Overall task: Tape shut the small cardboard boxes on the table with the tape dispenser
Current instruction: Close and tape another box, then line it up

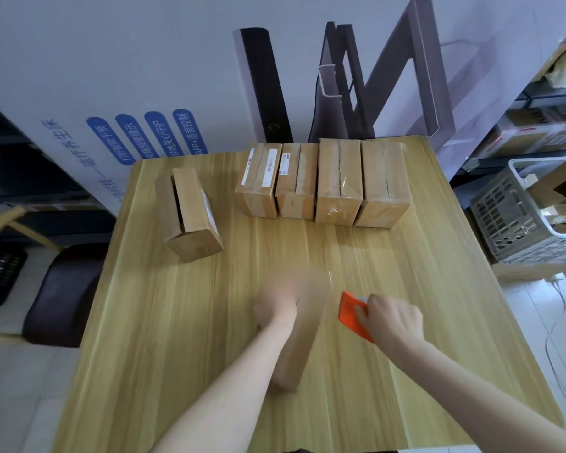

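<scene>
A small cardboard box [303,328] sits blurred by motion at the middle of the wooden table [177,354]. My left hand [276,310] grips its left side. To the right of the box my right hand [391,317] holds the orange tape dispenser [352,313]; a thin clear strip of tape seems to run from it to the box's upper right corner. A row of several taped boxes [324,183] stands at the table's far edge. One box [188,214] with its top flaps apart stands at the far left.
A grey plastic crate [517,217] with cardboard in it stands right of the table. A dark chair seat [62,292] is on the left. A white carton with blue labels [111,142] and dark panels [265,86] lean against the wall behind.
</scene>
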Demonstrator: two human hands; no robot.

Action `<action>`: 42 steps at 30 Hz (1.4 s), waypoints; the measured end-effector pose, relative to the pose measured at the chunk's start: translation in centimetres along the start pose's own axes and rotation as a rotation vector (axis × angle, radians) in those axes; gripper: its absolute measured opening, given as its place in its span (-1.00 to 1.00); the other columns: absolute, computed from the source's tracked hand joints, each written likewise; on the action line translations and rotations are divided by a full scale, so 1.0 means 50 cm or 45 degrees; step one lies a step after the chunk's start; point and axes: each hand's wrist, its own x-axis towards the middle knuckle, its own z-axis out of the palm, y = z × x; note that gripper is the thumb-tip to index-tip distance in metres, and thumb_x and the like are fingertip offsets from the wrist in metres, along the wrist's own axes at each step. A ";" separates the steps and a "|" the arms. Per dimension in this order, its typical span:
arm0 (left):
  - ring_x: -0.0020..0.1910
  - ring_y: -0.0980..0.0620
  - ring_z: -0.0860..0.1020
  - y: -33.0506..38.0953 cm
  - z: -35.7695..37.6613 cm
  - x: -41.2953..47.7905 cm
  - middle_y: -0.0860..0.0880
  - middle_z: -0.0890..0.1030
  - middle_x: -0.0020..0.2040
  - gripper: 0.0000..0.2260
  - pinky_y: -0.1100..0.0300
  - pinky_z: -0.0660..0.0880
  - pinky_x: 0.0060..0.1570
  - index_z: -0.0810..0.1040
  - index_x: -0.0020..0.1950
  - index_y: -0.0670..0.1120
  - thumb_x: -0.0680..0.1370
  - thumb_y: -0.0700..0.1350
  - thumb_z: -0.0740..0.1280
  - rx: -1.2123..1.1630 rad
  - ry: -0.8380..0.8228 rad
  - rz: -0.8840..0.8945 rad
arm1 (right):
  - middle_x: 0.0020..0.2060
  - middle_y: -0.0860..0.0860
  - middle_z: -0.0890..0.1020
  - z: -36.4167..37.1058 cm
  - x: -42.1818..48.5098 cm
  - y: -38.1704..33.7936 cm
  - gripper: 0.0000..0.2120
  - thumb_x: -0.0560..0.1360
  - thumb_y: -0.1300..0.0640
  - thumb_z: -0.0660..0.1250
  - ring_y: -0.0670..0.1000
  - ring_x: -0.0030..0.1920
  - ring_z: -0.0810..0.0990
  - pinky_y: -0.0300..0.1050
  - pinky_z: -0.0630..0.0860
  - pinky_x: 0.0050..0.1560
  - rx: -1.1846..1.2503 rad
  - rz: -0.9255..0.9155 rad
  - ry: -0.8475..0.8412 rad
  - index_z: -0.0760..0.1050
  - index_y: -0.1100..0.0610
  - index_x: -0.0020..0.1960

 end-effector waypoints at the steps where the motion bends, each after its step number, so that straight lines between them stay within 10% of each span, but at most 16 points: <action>1: -0.22 -0.06 0.48 -0.007 -0.002 0.000 0.01 0.53 -0.22 -0.55 0.13 0.35 -0.26 0.49 -0.08 -0.08 0.63 0.22 0.00 -0.097 0.005 -0.093 | -0.13 0.05 0.67 -0.010 0.005 0.013 -0.64 0.60 -0.08 0.05 0.13 -0.06 0.64 -0.16 0.35 -0.25 -0.008 0.001 0.063 0.54 0.09 -0.06; 6: -0.27 -0.11 0.49 -0.018 0.013 -0.023 -0.12 0.61 -0.19 -0.57 0.05 0.50 -0.10 0.56 -0.11 -0.17 0.59 0.17 0.17 -0.772 -0.014 -0.487 | -0.20 0.03 0.62 -0.053 0.046 0.039 -0.63 0.59 -0.15 0.06 0.12 -0.16 0.61 -0.13 0.37 -0.30 0.021 -0.004 0.267 0.47 0.09 -0.11; 10: 0.24 -0.16 0.49 -0.001 0.017 -0.044 -0.11 0.51 0.31 -0.58 0.00 0.45 0.22 0.40 0.38 -0.14 0.60 0.06 0.22 -0.807 0.008 -0.448 | -0.24 0.00 0.60 -0.074 0.048 0.045 -0.62 0.59 -0.18 0.06 0.10 -0.19 0.59 -0.13 0.42 -0.29 0.089 -0.015 0.392 0.49 0.07 -0.09; 14: 0.49 0.02 0.25 -0.004 -0.002 -0.050 -0.01 0.36 0.47 -0.61 0.08 0.26 0.44 0.35 0.47 -0.10 0.63 -0.13 0.17 -0.179 0.358 0.791 | -0.25 -0.01 0.61 -0.076 0.037 0.064 -0.62 0.58 -0.19 0.07 0.09 -0.21 0.59 -0.09 0.53 -0.23 0.159 0.003 0.464 0.50 0.06 -0.09; 18: 0.50 0.01 0.24 -0.039 0.041 -0.031 0.00 0.34 0.49 -0.59 -0.06 0.25 0.44 0.37 0.46 -0.04 0.65 0.06 0.07 0.415 -0.037 1.592 | -0.26 -0.02 0.60 -0.077 0.028 0.075 -0.62 0.58 -0.19 0.08 0.09 -0.22 0.59 -0.08 0.55 -0.22 0.207 0.032 0.456 0.51 0.06 -0.08; 25: 0.47 -0.07 0.31 0.008 0.089 -0.070 -0.08 0.41 0.44 -0.54 0.00 0.14 0.43 0.43 0.42 -0.12 0.62 0.03 0.01 0.308 0.120 0.852 | -0.31 -0.05 0.59 -0.078 0.016 0.081 -0.63 0.57 -0.20 0.09 0.08 -0.28 0.61 -0.10 0.53 -0.26 0.292 0.037 0.482 0.50 0.04 -0.11; 30: 0.51 0.01 0.20 0.013 0.066 -0.067 -0.07 0.32 0.49 -0.49 0.10 0.07 0.51 0.31 0.48 -0.19 0.67 0.04 -0.13 -0.084 0.193 0.801 | -0.33 -0.04 0.60 -0.057 0.008 0.044 -0.66 0.54 -0.21 0.11 0.07 -0.37 0.61 -0.10 0.51 -0.30 0.558 0.007 0.467 0.48 0.00 -0.16; 35: 0.52 0.03 0.18 -0.013 0.020 -0.004 -0.05 0.30 0.50 -0.62 0.05 0.19 0.49 0.32 0.48 -0.18 0.65 -0.20 0.13 -0.213 0.255 0.784 | -0.40 0.02 0.54 -0.017 0.023 0.001 -0.59 0.59 -0.12 0.16 0.09 -0.35 0.50 -0.11 0.32 -0.40 0.934 0.099 0.373 0.50 0.18 -0.20; 42: 0.45 0.03 0.32 -0.017 -0.005 0.053 0.09 0.02 0.58 -0.49 0.13 0.43 0.24 -0.03 0.59 0.01 0.67 0.02 0.05 -0.001 -0.198 0.653 | -0.45 0.03 0.45 0.004 0.043 0.005 -0.56 0.59 -0.13 0.15 0.10 -0.36 0.44 -0.11 0.28 -0.42 1.015 0.219 0.296 0.36 0.14 -0.34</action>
